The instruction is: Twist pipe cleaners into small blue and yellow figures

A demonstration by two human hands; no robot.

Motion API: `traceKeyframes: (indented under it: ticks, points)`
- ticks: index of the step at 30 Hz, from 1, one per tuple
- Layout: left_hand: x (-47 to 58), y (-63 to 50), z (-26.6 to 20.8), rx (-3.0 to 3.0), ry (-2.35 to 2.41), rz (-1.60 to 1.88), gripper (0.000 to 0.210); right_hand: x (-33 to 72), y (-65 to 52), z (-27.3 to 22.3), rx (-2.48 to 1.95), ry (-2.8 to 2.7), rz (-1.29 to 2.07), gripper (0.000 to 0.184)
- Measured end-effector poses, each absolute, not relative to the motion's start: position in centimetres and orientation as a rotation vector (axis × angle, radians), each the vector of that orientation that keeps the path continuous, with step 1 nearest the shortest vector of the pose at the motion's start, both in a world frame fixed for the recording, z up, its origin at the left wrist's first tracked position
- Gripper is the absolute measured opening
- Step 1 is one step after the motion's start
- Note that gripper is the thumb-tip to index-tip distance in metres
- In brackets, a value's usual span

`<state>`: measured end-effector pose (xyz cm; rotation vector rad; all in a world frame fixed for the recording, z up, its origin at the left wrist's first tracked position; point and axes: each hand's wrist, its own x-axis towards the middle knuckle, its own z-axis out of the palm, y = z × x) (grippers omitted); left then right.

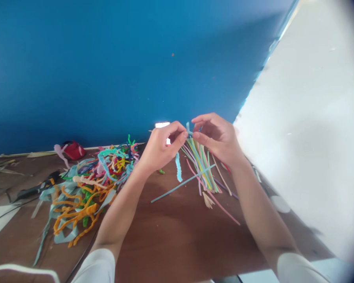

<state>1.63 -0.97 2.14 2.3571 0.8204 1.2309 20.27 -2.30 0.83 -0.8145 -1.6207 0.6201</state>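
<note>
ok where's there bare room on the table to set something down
The broadest bare patch of brown table lies between the left forearm and right forearm, below the straight blue stem. It's crowded at left with the colorful tangle, and below the hands with the pastel bundle.

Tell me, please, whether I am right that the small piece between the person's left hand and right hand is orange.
Not quite: the small piece between the person's left hand and right hand is light blue, as the head view shows.
</note>
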Motion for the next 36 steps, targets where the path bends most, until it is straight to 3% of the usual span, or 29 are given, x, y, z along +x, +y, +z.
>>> traceKeyframes:
  ticks: [6, 13, 18, 22, 26, 32, 36]
  points:
    - [1.2, -0.8, 2.3, 2.166, 0.697, 1.068, 0.023, 21.6, -2.2, 1.2, -0.772, -1.909, 0.155, 0.024]
    - [1.1, -1.1, 2.5, 2.235, 0.646, 0.995, 0.020, 21.3, -2.1, 1.1, -0.678, -1.947, 0.098, 0.012]
    - [0.7, -1.1, 2.5, 2.433, 0.664, 1.033, 0.019, 19.6, -2.4, 0.4, -0.799, -1.886, 0.382, 0.026]
    - [0.9, -0.5, 1.7, 2.815, 0.760, 1.234, 0.020, 18.0, -2.4, -0.4, -0.826, -1.569, 0.894, 0.038]
    - [1.6, -0.2, 0.9, 2.912, 0.820, 1.344, 0.021, 17.9, -2.0, -0.5, -0.788, -1.348, 1.218, 0.037]
    - [1.5, -0.8, 1.9, 2.389, 0.807, 1.221, 0.019, 19.7, -2.4, 0.6, -0.854, -1.574, 0.652, 0.025]
    - [1.1, -0.8, 2.5, 2.185, 0.718, 1.116, 0.023, 20.7, -2.6, 1.1, -0.784, -1.751, 0.455, 0.022]
